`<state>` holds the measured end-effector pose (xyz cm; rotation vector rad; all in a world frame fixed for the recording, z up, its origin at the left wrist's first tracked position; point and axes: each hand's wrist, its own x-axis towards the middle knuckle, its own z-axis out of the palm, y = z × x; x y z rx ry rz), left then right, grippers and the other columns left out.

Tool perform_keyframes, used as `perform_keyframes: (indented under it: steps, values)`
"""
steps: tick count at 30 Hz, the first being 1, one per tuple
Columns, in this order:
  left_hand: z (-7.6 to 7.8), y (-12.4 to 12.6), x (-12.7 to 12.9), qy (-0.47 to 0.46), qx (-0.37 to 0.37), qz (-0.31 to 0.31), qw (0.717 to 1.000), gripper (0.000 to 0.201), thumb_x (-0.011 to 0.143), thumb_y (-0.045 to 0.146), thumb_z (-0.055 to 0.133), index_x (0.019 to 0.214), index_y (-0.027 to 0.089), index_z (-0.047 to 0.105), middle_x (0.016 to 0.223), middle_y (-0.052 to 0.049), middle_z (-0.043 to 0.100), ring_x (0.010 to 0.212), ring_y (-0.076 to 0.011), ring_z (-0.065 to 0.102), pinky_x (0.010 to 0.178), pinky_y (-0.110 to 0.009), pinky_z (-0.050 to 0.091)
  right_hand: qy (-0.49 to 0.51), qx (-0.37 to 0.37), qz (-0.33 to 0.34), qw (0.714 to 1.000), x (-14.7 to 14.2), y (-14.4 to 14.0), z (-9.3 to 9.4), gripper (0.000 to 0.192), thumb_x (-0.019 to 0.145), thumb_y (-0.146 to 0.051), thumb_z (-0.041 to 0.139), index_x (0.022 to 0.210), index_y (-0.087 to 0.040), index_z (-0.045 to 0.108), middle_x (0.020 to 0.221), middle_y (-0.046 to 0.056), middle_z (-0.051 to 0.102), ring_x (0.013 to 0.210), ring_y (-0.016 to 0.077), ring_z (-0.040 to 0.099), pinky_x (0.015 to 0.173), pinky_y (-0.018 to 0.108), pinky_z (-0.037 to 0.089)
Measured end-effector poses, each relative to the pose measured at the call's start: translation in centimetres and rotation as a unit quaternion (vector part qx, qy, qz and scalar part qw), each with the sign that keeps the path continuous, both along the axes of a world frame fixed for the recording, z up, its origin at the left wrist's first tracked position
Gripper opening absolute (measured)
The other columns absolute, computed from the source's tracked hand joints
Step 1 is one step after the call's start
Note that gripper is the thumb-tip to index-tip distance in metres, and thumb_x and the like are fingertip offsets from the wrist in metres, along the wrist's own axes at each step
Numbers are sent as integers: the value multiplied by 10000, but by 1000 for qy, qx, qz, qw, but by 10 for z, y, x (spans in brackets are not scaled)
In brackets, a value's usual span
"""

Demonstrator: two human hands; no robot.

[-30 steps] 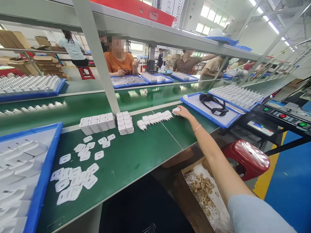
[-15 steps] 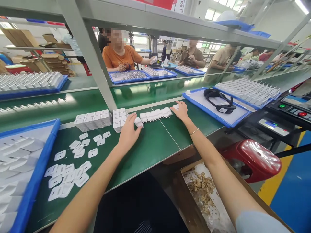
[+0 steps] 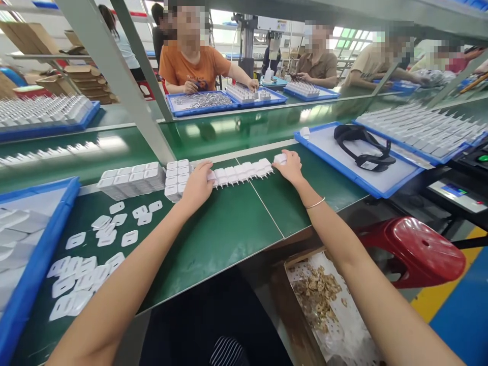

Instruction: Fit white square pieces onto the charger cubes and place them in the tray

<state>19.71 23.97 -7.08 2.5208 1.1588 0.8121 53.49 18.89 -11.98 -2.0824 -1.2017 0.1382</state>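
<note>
A row of white plug adapters [image 3: 244, 173] with pins facing me lies on the green work surface [image 3: 224, 234]. My left hand [image 3: 198, 189] is closed on the white plug adapter [image 3: 211, 176] at the row's left end, thumb and fingers around it. At the opposite end, my right hand [image 3: 290, 166] grips another white plug adapter [image 3: 280, 158], a small gap away from the row. Just left of my left hand stand stacked white cover plates [image 3: 177, 178], beside a longer block of stacks [image 3: 131, 180]. Loose white plates [image 3: 82, 274] are scattered nearer me.
A blue-rimmed tray [image 3: 373, 193] on the right holds a black head strap [image 3: 362, 147]. Another tray [image 3: 64, 213] with white housings stands at left. A slanted metal post [image 3: 125, 96] rises behind the stacks. Below are a red stool [image 3: 423, 249] and a box of scraps [image 3: 316, 295]. Co-workers sit opposite.
My left hand has brought its tilted adapter into line against the row's left end. My right hand still holds its adapter. The camera view has shifted, and a co-worker's hand has lowered to a tray.
</note>
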Motion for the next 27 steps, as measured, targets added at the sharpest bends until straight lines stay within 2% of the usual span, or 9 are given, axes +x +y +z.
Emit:
perform_keyframes:
  steps: [3,6,11,16,20,27]
  values:
    - [4,2,13,9,2,-23,1000,558,820,46,499,1369,121,564,1520,-147,515,1345,-275,575,1202,-462,445,5,-5,-9,1000,2,1,-1,717,778,-399,718,1426,-230,461,1465,187,432,1389,420,389,1154,628,315]
    - [5,2,29,26,-7,-44,999,547,816,65,508,1357,107,577,1512,-152,524,1137,-243,693,1118,-424,517,8,-11,-14,1000,3,1,-2,745,762,-377,729,1433,-223,446,1471,197,432,1376,424,409,1149,631,321]
    - [7,2,43,44,-7,-30,999,567,795,55,505,1356,83,578,1514,-172,517,1041,-252,714,1079,-441,526,9,-11,-11,1000,4,1,-4,731,770,-371,730,1429,-229,450,1476,197,427,1372,424,419,1148,635,317]
    - [11,1,45,56,-3,-35,998,579,794,34,475,1362,87,577,1509,-161,527,1099,-263,699,1077,-432,525,9,-13,-10,1000,5,2,-5,738,764,-359,738,1433,-238,449,1479,185,416,1375,420,412,1151,635,311]
    - [12,-1,50,58,2,-49,997,587,795,27,466,1376,47,552,1518,-189,507,1251,-305,632,1108,-454,502,9,-19,-12,1000,4,2,-4,748,765,-315,728,1447,-198,442,1485,208,403,1385,420,409,1162,614,306]
    - [10,4,96,65,-5,-105,992,641,812,110,554,1443,37,467,1570,-196,437,1431,-302,482,1209,-413,415,9,-18,-13,1000,4,1,-3,733,773,-318,711,1445,-222,435,1492,194,402,1395,417,403,1154,621,316]
